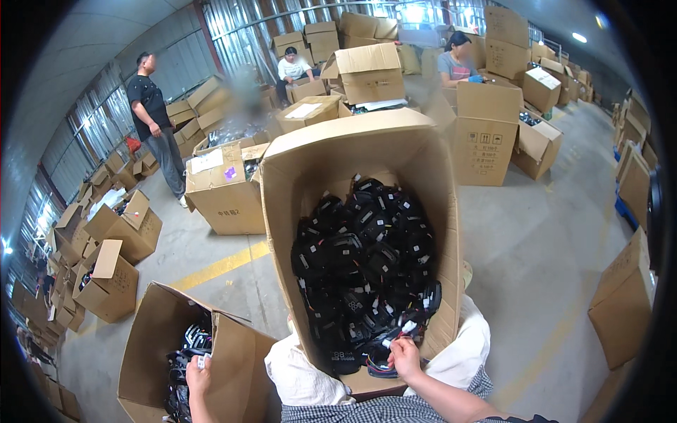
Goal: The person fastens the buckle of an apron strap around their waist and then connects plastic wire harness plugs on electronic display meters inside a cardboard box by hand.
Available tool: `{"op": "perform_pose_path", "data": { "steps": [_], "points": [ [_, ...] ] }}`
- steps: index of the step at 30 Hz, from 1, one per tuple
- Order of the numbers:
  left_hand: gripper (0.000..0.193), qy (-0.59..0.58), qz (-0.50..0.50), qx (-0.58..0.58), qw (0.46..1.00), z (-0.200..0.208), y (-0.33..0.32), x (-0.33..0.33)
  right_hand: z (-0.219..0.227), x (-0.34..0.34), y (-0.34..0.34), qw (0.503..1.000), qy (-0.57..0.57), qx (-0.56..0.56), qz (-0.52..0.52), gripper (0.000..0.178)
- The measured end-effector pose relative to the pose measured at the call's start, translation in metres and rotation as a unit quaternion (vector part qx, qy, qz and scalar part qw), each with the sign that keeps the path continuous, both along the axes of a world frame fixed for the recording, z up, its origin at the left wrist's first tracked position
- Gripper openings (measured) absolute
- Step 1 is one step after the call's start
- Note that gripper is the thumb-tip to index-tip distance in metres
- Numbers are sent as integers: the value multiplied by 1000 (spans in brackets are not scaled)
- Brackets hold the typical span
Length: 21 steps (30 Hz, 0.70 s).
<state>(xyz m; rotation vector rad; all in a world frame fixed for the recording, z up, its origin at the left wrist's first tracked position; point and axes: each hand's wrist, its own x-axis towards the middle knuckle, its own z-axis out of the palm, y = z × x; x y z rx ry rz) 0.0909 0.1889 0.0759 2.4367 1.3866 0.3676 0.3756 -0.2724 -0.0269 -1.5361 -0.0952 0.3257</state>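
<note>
A tall open cardboard box [273,211] stands before me between my knees, full of black plastic devices [367,247] with small white plugs on their leads. Over its near edge my right hand [405,358] is closed on a wire lead [386,367] with coloured strands; a white plug [409,327] shows just beyond my fingers. To the lower left, my left hand [199,377] reaches into a second open box [144,352] holding more black parts [197,337]. Its fingers pinch a small white connector [204,362]. What hangs below that connector is hard to make out.
Open boxes [106,282] of parts line the left side, and another carton [224,189] stands beyond my box. One person [151,120] stands at far left; two others [295,69] work among boxes at the back. More cartons [622,299] stand at right.
</note>
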Motion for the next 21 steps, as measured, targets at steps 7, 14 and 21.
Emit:
{"op": "perform_pose_path", "data": {
  "steps": [7,14,21],
  "points": [
    [41,-20,57,6,998,9,-12,11,11,-4,2,995,83,62,2,15],
    [80,87,69,337,935,78,-113,102,16,-13,4,993,102,55,-21,16],
    [62,-127,-417,-133,890,41,-279,197,14,-39,28,989,-106,-19,101,13]
  ]
}}
